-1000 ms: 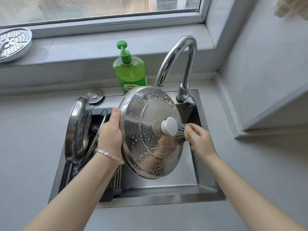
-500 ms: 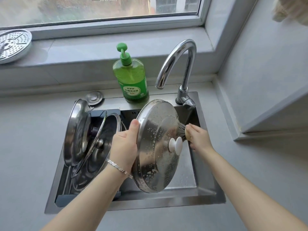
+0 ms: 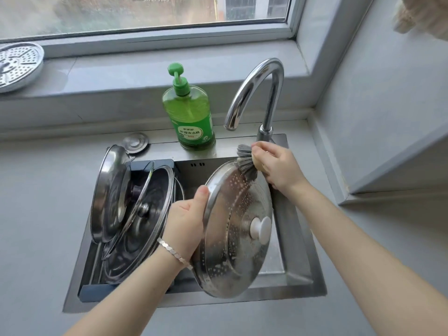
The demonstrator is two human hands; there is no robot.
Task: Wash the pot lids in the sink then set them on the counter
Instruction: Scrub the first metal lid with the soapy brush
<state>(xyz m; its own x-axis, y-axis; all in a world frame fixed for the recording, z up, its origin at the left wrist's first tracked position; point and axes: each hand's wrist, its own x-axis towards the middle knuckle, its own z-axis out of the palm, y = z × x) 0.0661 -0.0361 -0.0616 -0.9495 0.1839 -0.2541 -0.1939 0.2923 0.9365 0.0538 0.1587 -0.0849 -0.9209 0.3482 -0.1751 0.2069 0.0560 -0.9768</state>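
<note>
My left hand [image 3: 185, 223] grips the left rim of a soapy steel pot lid [image 3: 236, 241] with a white knob, held tilted over the sink [image 3: 298, 260]. At the lid's top edge, my right hand [image 3: 278, 167] holds a grey-bristled dish brush [image 3: 246, 163] with its bristles touching the rim. Several other lids lean together in the sink's left half: a steel lid [image 3: 109, 197] at the far left and a glass lid [image 3: 145, 214] beside it.
A green dish soap bottle [image 3: 190, 115] stands behind the sink, and the curved faucet [image 3: 257, 90] rises at the back right. A small round drain cover [image 3: 135, 142] lies at the back left. A perforated steamer plate [image 3: 17, 65] rests on the windowsill. Grey counter surrounds the sink.
The lid has dropped lower and turned more edge-on in my left hand. My right hand moved the brush up from near the knob to the lid's top rim.
</note>
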